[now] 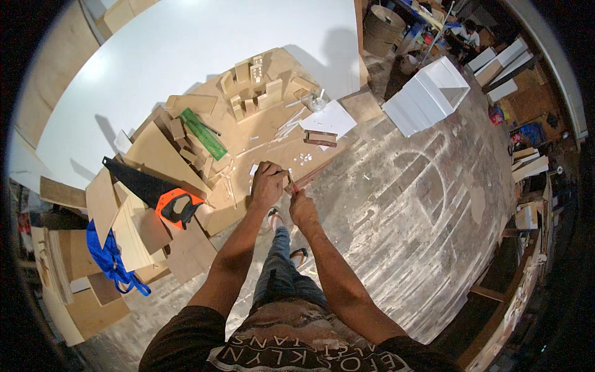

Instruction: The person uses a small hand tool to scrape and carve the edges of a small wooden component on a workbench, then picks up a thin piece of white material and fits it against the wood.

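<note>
Both hands meet low over the floor. Left hand (268, 183) is curled down on a long thin strip (316, 171), pinning its near end. Right hand (302, 208), at five o'clock from the left, has its grip clenched on a small red-tipped tool (291, 181), tip touching the strip. The strip's long axis runs out toward two o'clock, away from both hands. Dusty grey floor (403, 211) beneath; handsaw (155, 192) at nine o'clock, white boards (427, 93) at one o'clock.
</note>
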### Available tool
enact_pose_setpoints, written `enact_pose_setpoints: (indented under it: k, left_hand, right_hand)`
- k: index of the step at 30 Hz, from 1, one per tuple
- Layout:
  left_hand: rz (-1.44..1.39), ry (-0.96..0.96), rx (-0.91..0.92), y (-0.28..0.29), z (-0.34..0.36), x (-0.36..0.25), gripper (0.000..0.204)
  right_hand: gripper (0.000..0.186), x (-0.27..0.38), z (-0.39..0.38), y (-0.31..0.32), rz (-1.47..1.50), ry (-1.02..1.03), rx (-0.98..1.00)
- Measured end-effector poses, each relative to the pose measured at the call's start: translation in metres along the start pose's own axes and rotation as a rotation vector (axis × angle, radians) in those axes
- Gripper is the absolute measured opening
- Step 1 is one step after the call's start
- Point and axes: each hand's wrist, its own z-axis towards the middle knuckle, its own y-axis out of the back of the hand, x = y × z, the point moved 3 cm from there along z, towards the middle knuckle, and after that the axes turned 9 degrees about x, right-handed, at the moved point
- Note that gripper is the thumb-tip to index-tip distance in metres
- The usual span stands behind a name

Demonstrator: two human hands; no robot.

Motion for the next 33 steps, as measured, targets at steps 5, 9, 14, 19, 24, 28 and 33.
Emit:
enact_pose_setpoints:
  k: [5,9,14,19,24,28,33]
  left_hand:
    - [-0.014,0.011,0.011,0.003,0.001,-0.003,0.02]
    - [-0.043,0.004,0.005,0.006,0.002,-0.008,0.02]
    - [-0.012,0.01,0.042,0.005,0.0,-0.005,0.019]
    - [-0.041,0.034,-0.016,0.003,0.002,-0.004,0.016]
    - [-0.052,0.074,-0.055,-0.003,0.0,-0.01,0.012]
    - [-0.068,0.182,-0.101,-0.009,-0.003,-0.009,0.009]
    - [-0.076,0.158,-0.084,-0.009,0.002,-0.016,0.008]
  right_hand:
    - [0.04,-0.004,0.007,-0.004,-0.006,-0.031,-0.02]
    - [0.038,-0.009,0.008,-0.008,-0.027,0.022,-0.048]
    - [0.037,-0.008,0.013,-0.009,0.016,-0.039,-0.042]
    - [0.036,-0.002,0.01,-0.007,0.02,0.031,-0.076]
    - [0.036,-0.015,0.011,-0.017,0.043,0.043,-0.109]
    - [0.034,-0.015,0.01,-0.016,0.003,0.055,-0.077]
    - [0.033,-0.042,0.025,-0.021,-0.064,0.179,-0.083]
